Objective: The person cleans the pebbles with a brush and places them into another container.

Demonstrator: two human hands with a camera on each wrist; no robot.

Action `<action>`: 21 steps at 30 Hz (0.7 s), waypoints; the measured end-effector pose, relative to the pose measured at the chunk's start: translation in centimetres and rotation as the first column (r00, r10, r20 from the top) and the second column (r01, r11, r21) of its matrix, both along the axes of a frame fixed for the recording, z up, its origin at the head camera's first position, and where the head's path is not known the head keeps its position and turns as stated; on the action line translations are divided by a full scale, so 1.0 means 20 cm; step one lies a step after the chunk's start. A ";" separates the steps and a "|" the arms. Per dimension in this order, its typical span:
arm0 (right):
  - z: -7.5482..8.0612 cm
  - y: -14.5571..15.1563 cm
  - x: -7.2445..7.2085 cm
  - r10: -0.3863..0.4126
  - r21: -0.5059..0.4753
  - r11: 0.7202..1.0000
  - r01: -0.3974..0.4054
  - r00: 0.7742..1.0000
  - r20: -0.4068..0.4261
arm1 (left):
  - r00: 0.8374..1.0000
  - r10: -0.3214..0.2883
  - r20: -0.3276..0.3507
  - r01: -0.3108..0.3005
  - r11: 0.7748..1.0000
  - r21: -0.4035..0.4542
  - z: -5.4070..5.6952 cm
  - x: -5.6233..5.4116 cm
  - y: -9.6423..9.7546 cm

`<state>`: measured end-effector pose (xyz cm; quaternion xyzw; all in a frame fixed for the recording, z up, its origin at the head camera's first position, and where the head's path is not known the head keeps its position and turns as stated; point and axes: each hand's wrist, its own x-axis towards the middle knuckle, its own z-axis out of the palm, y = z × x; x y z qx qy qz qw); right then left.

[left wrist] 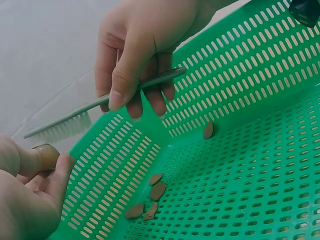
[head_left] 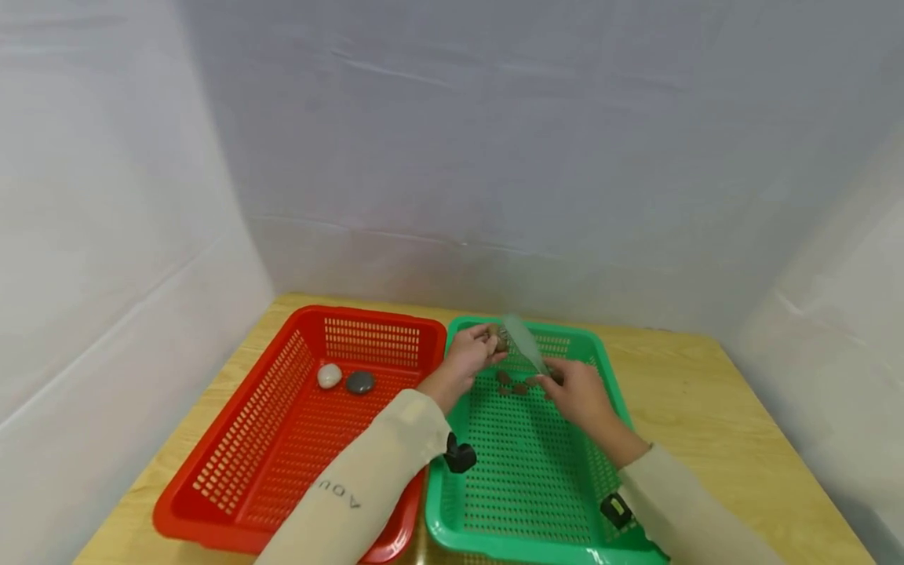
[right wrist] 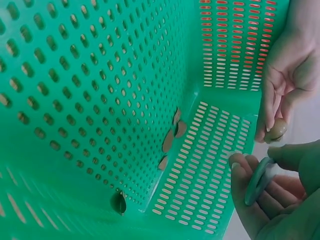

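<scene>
Above the far end of the green basket [head_left: 439, 510], my left hand [head_left: 466, 357] pinches a small, rounded, tan-brown stone [left wrist: 47, 157]. My right hand [head_left: 581, 392] grips the handle of a pale green brush [head_left: 524, 344] between thumb and fingers. In the left wrist view, the bristles face down, close to the stone; whether they touch it I cannot tell. Several flat brown pieces, like dry leaves [left wrist: 158, 191], lie on the basket floor near its far wall. A separate brown piece [right wrist: 119, 202] lies by the side wall.
Left of the green basket stands a red basket [head_left: 180, 522], their rims close together. Inside it lie a white stone [head_left: 329, 376] and a dark grey stone [head_left: 360, 382]. Both baskets stand on a wooden table [head_left: 695, 400], with pale sheeting [head_left: 494, 157] behind and at the sides.
</scene>
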<state>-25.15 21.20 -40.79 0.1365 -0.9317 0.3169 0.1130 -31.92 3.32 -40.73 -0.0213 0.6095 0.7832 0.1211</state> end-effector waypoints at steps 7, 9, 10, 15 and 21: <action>0.00 -0.01 -0.01 -0.090 0.001 0.996 0.090 0.995 0.050 | 1.000 -0.017 -0.003 0.017 1.000 0.008 0.00 0.00 -0.01; -0.01 -0.01 0.00 -0.091 -0.004 0.996 0.091 0.995 0.027 | 1.000 -0.027 -0.007 0.027 1.000 0.009 0.00 0.00 -0.01; -0.01 -0.01 0.00 -0.083 -0.006 0.997 0.083 0.997 0.008 | 0.999 -0.030 -0.013 0.030 1.000 0.008 -0.01 0.00 -0.01; -0.01 -0.03 0.00 0.012 -0.015 1.000 -0.013 0.998 -0.060 | 0.999 -0.033 -0.035 0.033 0.999 -0.009 -0.01 0.01 -0.01; -0.02 -0.03 0.00 0.053 -0.039 0.998 -0.053 0.999 -0.006 | 0.998 -0.056 -0.040 0.055 0.998 -0.021 0.00 0.01 -0.01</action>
